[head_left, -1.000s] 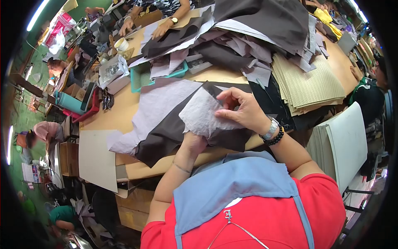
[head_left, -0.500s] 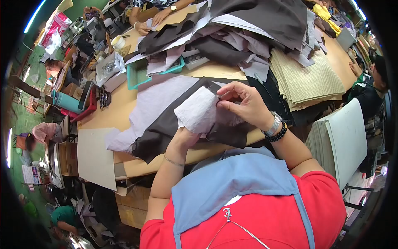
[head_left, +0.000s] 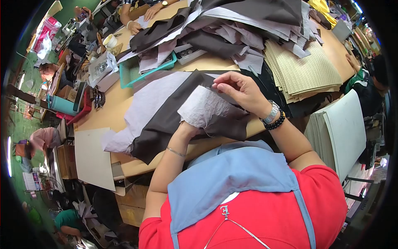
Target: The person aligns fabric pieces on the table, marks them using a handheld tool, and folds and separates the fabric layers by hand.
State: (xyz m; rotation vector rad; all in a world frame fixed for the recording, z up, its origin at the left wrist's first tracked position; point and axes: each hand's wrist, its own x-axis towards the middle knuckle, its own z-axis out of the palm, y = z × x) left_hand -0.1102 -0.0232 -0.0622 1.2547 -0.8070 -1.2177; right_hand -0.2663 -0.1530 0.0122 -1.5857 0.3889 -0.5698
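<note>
A pale, wrinkled fabric piece [head_left: 199, 106] with a dark side covers my left hand [head_left: 188, 129]. Only the wrist and the heel of that hand show, so the fingers are hidden. By the top edge of the cloth is my right hand [head_left: 240, 92], its thumb and forefinger drawn together in a pinch. Whatever may be between these fingertips is too small to make out. Beneath both hands, dark brown fabric [head_left: 161, 120] with a pale lilac layer [head_left: 145, 103] lies across the table edge.
A turquoise tray [head_left: 146, 75] stands beyond the cloth, below a heap of dark and lilac fabric [head_left: 244, 25]. Quilted gold sheets [head_left: 306, 70] and a stack of white boards [head_left: 342, 128] are on the right. Another person's hand [head_left: 133, 27] rests at the far side.
My right fingertips have come up and slightly left along the cloth's top edge. The pale fabric over my left hand has turned and spread wider, showing more wrinkles.
</note>
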